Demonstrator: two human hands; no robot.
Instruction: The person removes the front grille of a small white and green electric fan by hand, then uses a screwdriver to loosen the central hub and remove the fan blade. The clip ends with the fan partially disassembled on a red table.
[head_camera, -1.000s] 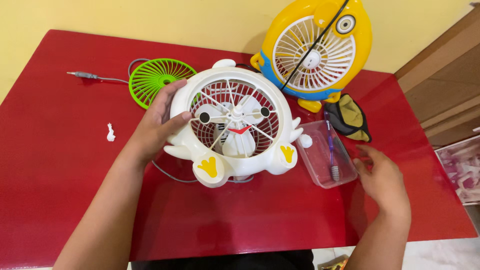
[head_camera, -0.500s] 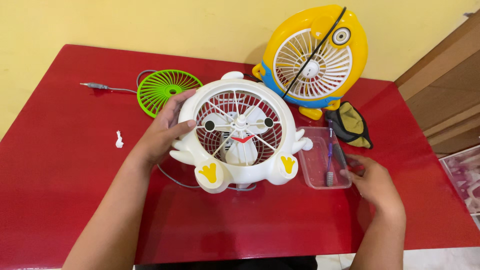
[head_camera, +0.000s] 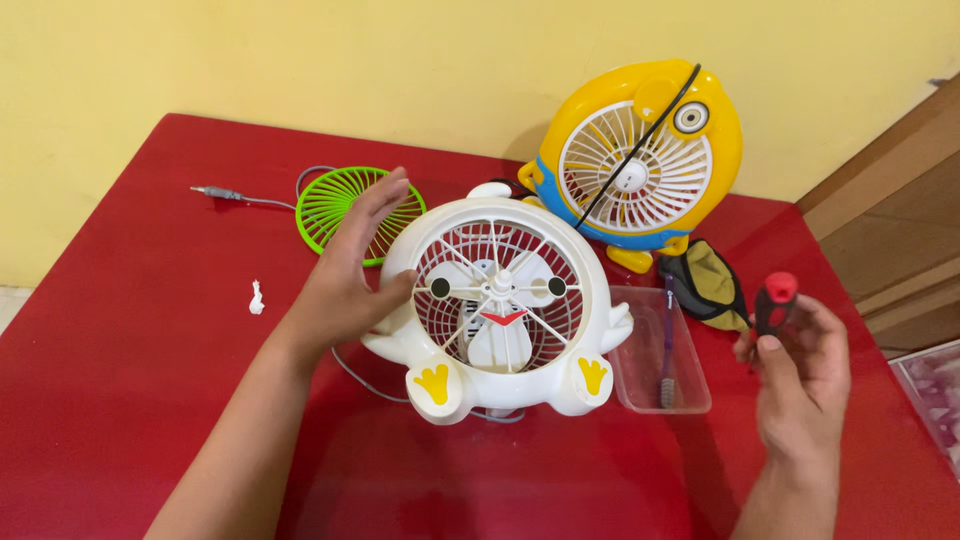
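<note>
- Gripped in the right hand (head_camera: 800, 365) is a screwdriver (head_camera: 775, 301) with a red and black handle, fingers curled around it, raised over the right part of the red table (head_camera: 130, 330).
- Left hand (head_camera: 350, 275) is spread wide with fingers splayed; its thumb and palm rest against the left rim of the white fan (head_camera: 497, 305), holding nothing closed.
- White fan lies face up at the table's middle, its grille, yellow feet and red beak toward the camera, a grey cable under it.
- Just right of it sits a clear plastic tray (head_camera: 690, 395) with a purple brush (head_camera: 667, 345) inside.
- Behind stands a yellow fan (head_camera: 640, 160); a dark pouch (head_camera: 708, 285) lies beside it.
- Left of the white fan lies a green grille (head_camera: 335, 205), partly behind the left hand, and a small white scrap (head_camera: 257, 297).
</note>
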